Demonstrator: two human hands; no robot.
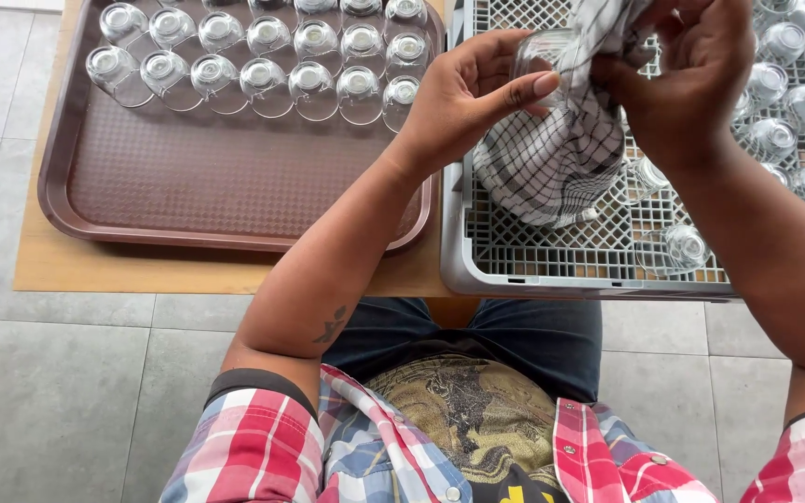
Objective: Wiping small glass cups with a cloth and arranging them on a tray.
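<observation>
Over the grey rack [477,265], right side, our left hand [463,98] grips a small glass [540,58], fingers curled round it; mouth faces right twd our right hand [691,70], pinched shut on checked cloth [552,158].

A low light-brown wooden table [188,270] stands on a grey tiled floor [48,391]; on its left part lies a brown rectangular plastic tray [216,186] with a textured bottom; just beside it, on the right, sits a grey plastic grid rack [514,251], its near edge overhanging the table.
</observation>
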